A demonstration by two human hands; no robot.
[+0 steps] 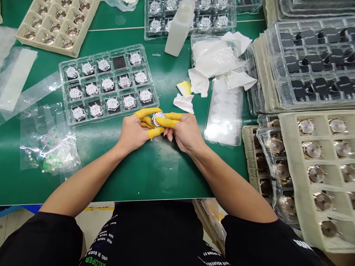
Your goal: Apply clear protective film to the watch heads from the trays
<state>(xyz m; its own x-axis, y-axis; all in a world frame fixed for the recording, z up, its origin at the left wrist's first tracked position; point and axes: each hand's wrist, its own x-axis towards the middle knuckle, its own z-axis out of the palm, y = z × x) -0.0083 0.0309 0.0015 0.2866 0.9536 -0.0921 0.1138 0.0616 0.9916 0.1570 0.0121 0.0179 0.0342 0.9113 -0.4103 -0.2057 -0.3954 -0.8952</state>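
A round silver watch case point(158, 119) is held between my two hands above the green table, near its front. My left hand point(136, 127) grips it from the left, with yellow finger cots on the fingers and thumb. From the right, my right hand point(185, 130) pinches it too, its yellow-covered thumb lying across the face of the case. Just beyond my hands lies a clear plastic tray point(159, 99) of similar watch cases on black pads; one compartment in its back row shows only the black pad.
A white bottle point(180, 29) stands behind. Right of my hands are white wipes point(199, 79), a yellow-and-white scrap point(184, 88) and a sheet of clear round stickers point(224, 114). Stacked trays point(295, 147) fill the right side. Plastic bags point(52, 144) and a beige tray point(76, 50) lie left.
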